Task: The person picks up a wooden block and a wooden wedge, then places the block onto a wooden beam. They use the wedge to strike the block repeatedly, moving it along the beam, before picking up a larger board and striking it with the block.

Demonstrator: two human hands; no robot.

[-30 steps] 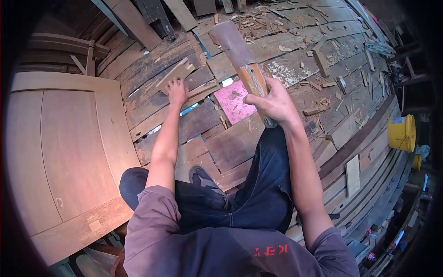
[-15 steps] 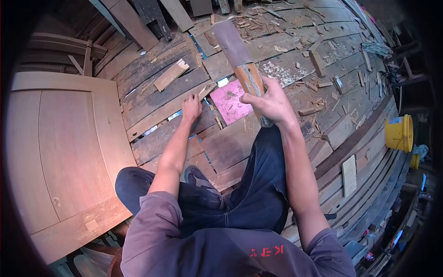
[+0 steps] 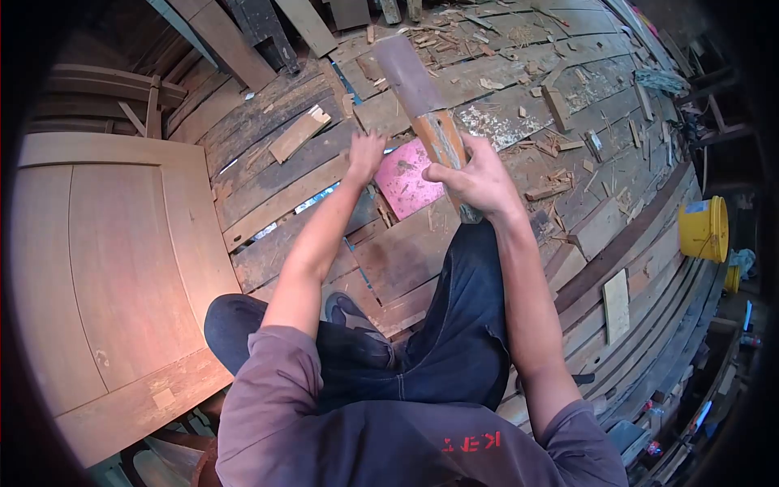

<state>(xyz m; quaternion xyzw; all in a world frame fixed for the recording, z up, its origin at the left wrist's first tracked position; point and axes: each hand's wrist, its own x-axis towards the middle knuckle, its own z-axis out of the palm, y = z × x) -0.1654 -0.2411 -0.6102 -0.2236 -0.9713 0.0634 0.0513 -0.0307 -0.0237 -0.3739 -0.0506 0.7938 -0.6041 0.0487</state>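
Observation:
My right hand [image 3: 475, 177] is wrapped round a wooden block [image 3: 442, 142], whose upper part is covered by a purplish-brown sheet [image 3: 408, 75]. The block's lower end is close to my knee. My left hand [image 3: 367, 152] is over the floor planks, just left of a pink sheet [image 3: 412, 180] that lies on the boards. Its fingers are apart, pointing away from me, and nothing shows in them. A piece of light wood [image 3: 300, 134] lies on the planks beyond, to the left.
A large wooden panel [image 3: 122, 268] lies at the left. Wood chips and offcuts [image 3: 557, 109] litter the floor planks [image 3: 479, 81]. At the right are long stacked boards [image 3: 649, 300] and a yellow bucket [image 3: 703, 231]. Leaning boards [image 3: 304, 24] are at the top.
My left hand has moved right and slightly forward, toward the pink sheet, and its fingers have spread. The thin wood piece beside it no longer shows. My right hand and the block have stayed put.

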